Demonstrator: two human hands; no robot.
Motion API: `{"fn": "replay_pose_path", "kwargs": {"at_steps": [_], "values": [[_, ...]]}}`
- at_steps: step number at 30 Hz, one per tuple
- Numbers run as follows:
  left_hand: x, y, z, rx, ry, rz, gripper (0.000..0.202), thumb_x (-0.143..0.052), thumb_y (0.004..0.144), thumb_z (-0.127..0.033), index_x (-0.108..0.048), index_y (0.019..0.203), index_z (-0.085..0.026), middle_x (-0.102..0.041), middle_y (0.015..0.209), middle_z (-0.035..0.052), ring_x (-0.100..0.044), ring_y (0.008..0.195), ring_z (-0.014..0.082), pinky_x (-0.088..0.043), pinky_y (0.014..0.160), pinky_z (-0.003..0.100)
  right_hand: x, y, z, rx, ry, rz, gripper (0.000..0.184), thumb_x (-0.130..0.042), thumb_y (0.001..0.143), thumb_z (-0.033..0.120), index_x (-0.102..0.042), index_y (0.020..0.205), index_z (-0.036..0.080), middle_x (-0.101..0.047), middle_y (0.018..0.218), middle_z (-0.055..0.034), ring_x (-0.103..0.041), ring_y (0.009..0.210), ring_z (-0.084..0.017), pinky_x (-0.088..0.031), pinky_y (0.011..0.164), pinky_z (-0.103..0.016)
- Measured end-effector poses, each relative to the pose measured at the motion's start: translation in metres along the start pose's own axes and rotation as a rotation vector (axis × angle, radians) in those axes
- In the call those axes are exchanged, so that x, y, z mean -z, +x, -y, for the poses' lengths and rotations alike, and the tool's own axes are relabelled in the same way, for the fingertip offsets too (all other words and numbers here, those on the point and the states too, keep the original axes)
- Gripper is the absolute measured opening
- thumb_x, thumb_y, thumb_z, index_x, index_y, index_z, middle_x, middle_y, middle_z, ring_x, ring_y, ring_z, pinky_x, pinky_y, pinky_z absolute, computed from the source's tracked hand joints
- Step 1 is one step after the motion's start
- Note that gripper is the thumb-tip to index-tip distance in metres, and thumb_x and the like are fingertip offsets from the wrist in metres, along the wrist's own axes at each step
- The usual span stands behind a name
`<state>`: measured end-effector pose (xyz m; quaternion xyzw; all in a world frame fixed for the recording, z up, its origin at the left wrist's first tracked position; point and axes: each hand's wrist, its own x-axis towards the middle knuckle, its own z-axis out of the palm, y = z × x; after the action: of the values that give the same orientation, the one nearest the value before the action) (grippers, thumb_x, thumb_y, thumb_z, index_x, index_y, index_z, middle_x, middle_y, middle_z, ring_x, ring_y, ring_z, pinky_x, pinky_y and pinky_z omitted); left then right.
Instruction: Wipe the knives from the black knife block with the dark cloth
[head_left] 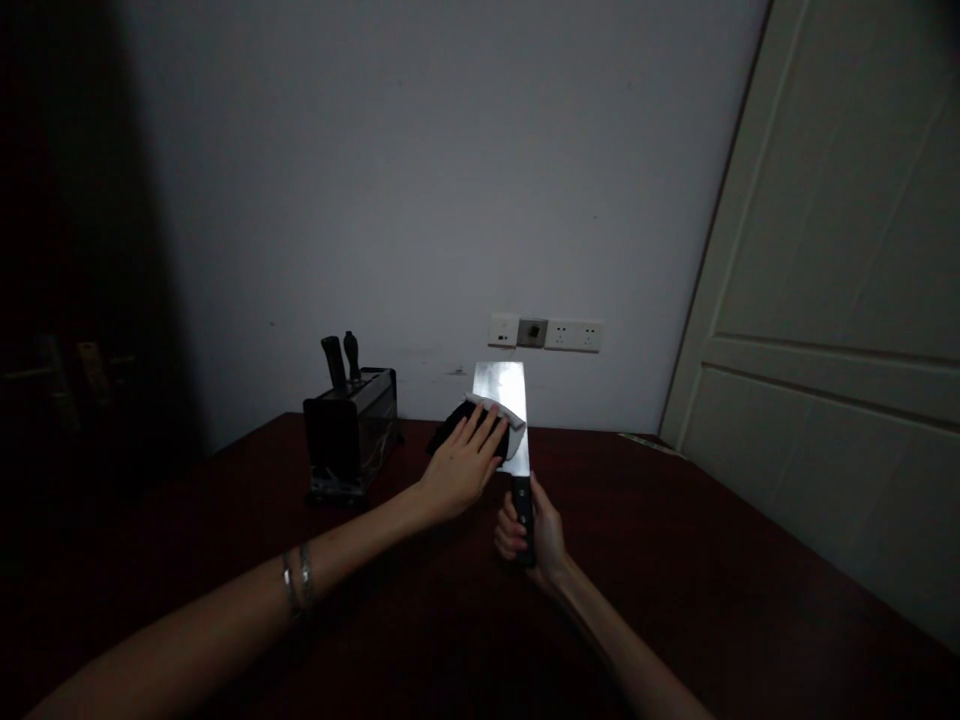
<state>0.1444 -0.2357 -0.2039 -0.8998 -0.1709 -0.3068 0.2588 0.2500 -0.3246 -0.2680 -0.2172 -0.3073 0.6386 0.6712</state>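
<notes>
My right hand is closed round the black handle of a cleaver, whose wide steel blade points away from me above the table. My left hand lies with fingers stretched flat on a dark cloth with a white part, pressing it against the left face of the blade. Two bracelets sit on my left wrist.
A dark knife block with two black handles sticking up stands on the dark red table left of my hands. Wall sockets are behind the blade. A pale door fills the right side. The left is in deep shadow.
</notes>
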Motion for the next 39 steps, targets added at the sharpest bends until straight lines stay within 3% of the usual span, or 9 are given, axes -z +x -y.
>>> {"fn": "replay_pose_path", "kwargs": {"at_steps": [7, 10, 19, 22, 27, 34, 39], "values": [[0.0, 0.037, 0.051, 0.088, 0.009, 0.01, 0.052, -0.029, 0.091, -0.032, -0.02, 0.139, -0.013, -0.016, 0.146, 0.0107, -0.009, 0.134, 0.0239, -0.022, 0.106, 0.039, 0.001, 0.001, -0.018, -0.127, -0.011, 0.036, 0.058, -0.033, 0.077, 0.066, -0.038, 0.045, 0.019, -0.027, 0.032, 0.0086, -0.017, 0.026, -0.004, -0.017, 0.03, -0.018], [-0.002, 0.041, 0.06, 0.101, 0.015, 0.011, 0.053, -0.028, 0.091, -0.032, -0.019, 0.139, -0.011, -0.016, 0.146, 0.012, -0.01, 0.134, 0.0235, -0.022, 0.106, 0.039, 0.002, 0.002, -0.018, -0.134, -0.036, 0.026, 0.057, -0.035, 0.076, 0.067, -0.039, 0.046, 0.019, -0.029, 0.032, 0.0087, -0.018, 0.026, -0.004, -0.017, 0.03, -0.018], [0.004, -0.005, -0.003, -0.172, -0.039, 0.059, 0.051, -0.033, 0.09, -0.029, -0.02, 0.138, -0.015, -0.011, 0.147, 0.0082, -0.004, 0.134, 0.0222, -0.02, 0.107, 0.036, 0.005, 0.001, 0.005, -0.007, -0.006, -0.027, 0.054, -0.034, 0.079, 0.062, -0.041, 0.048, 0.019, -0.03, 0.032, 0.0081, -0.017, 0.026, -0.004, -0.016, 0.03, -0.019], [0.003, -0.003, 0.002, -0.192, -0.065, 0.068, 0.052, -0.032, 0.091, -0.029, -0.018, 0.139, -0.015, -0.011, 0.147, 0.0081, -0.003, 0.134, 0.0214, -0.02, 0.107, 0.037, 0.004, 0.002, 0.002, -0.03, -0.015, -0.027, 0.055, -0.035, 0.077, 0.065, -0.04, 0.048, 0.019, -0.03, 0.032, 0.0084, -0.017, 0.026, -0.004, -0.016, 0.03, -0.019], [-0.002, 0.017, 0.023, -0.088, -0.063, 0.047, 0.052, -0.03, 0.091, -0.028, -0.015, 0.139, -0.015, -0.01, 0.147, 0.0104, -0.001, 0.134, 0.0213, -0.022, 0.106, 0.038, 0.002, 0.003, -0.007, -0.084, -0.031, 0.006, 0.055, -0.036, 0.076, 0.066, -0.037, 0.047, 0.019, -0.029, 0.032, 0.0087, -0.017, 0.026, -0.004, -0.016, 0.03, -0.019], [0.0, 0.006, -0.003, -0.169, -0.075, 0.056, 0.051, -0.03, 0.092, -0.029, -0.016, 0.139, -0.017, -0.01, 0.147, 0.0071, -0.003, 0.134, 0.0223, -0.022, 0.106, 0.038, 0.003, 0.002, 0.0, -0.031, -0.004, -0.06, 0.056, -0.034, 0.079, 0.063, -0.038, 0.046, 0.019, -0.03, 0.032, 0.008, -0.017, 0.026, -0.004, -0.017, 0.029, -0.018], [0.001, 0.022, 0.005, -0.081, -0.047, 0.03, 0.052, -0.03, 0.092, -0.031, -0.018, 0.139, -0.015, -0.01, 0.147, 0.0108, -0.003, 0.134, 0.0241, -0.023, 0.105, 0.039, 0.002, 0.004, -0.01, -0.093, -0.032, -0.05, 0.058, -0.033, 0.078, 0.064, -0.039, 0.043, 0.018, -0.03, 0.031, 0.0073, -0.02, 0.024, -0.004, -0.018, 0.028, -0.019]]}}
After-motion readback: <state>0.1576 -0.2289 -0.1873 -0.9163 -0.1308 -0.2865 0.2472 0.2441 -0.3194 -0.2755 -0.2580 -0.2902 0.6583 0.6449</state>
